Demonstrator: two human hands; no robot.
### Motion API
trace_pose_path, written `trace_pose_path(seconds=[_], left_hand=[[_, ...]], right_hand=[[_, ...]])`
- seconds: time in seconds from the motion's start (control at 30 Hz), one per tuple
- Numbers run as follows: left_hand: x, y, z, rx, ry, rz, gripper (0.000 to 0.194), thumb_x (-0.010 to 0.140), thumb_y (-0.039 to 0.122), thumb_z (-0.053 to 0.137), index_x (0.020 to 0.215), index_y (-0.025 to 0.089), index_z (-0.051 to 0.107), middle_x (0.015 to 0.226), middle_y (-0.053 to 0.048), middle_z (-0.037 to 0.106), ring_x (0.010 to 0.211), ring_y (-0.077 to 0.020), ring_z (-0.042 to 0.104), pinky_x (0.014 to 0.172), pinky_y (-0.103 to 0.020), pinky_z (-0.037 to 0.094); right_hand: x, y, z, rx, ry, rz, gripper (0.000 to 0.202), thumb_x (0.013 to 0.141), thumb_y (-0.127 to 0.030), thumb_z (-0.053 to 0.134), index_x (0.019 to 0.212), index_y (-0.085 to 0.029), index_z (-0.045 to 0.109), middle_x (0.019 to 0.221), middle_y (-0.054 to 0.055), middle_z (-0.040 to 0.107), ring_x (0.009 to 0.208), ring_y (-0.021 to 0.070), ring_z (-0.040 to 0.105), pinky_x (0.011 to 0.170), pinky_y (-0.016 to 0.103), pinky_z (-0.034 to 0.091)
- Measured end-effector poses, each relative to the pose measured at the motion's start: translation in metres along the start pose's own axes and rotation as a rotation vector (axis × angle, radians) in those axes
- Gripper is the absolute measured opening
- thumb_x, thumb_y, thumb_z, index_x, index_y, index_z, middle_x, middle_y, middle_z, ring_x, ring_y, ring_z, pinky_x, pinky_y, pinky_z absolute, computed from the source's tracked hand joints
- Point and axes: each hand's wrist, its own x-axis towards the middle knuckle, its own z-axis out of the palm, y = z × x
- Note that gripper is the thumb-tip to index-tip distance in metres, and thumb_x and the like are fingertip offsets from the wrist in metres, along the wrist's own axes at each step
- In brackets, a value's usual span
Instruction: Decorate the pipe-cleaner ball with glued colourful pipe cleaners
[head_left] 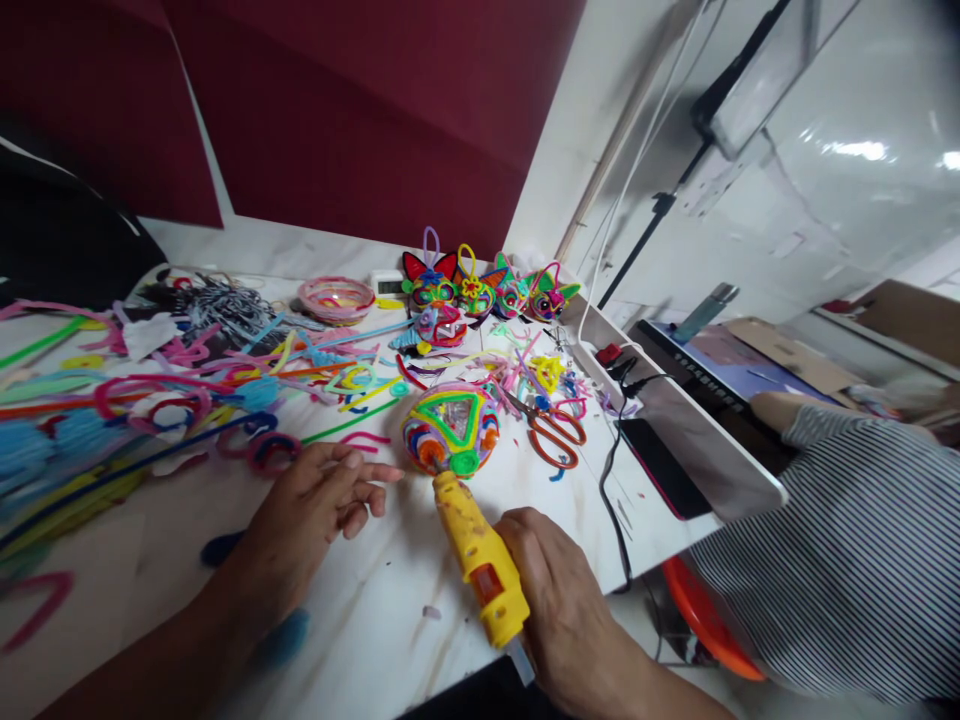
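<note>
My right hand (551, 575) is wrapped round a yellow glue gun (480, 555), a clear glue stick jutting from its back end. The gun's nozzle points at the lower edge of a round, colourful pipe-cleaner animal face (457, 425) lying on the white table. Whether the tip touches the face I cannot tell. Just left of that face hovers my left hand (334, 490), fingers apart and holding nothing. Orange-handled scissors (555, 435) lie to the right of the face, blades towards it.
Loose pipe cleaners (187, 400) cover the left side. Several finished faces (472, 290) line the back near a pink bowl (336, 300). A phone (664, 468) and black cable (611, 500) lie right. A person in a striped top (847, 560) sits beyond the table's right edge.
</note>
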Motion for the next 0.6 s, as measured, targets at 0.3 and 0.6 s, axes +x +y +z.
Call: trace_pose_path(seconds=[0.3,0.6], left_hand=[[-0.0008,0.0005,0.0002,0.008,0.001,0.012,0.068,0.046,0.061,0.092,0.081,0.019,0.052,0.073,-0.003,0.077,0.047,-0.0133,0.062,0.04,-0.019,0.035],[-0.0023,0.0027,0.0018,0.018,0.013,-0.012,0.068,0.044,0.061,0.091,0.081,0.019,0.052,0.072,-0.002,0.076,0.046,-0.0126,0.06,0.04,-0.019,0.035]], right_hand=[[-0.0014,0.0011,0.0073,-0.025,0.03,-0.008,0.018,0.104,-0.016,0.034,0.105,-0.019,0.052,0.084,0.007,0.065,0.069,0.0203,0.062,0.059,0.03,0.053],[-0.0026,0.0022,0.0099,-0.042,0.037,-0.004,0.017,0.1,-0.012,0.036,0.102,-0.019,0.051,0.083,0.006,0.064,0.068,0.02,0.061,0.056,0.029,0.052]])
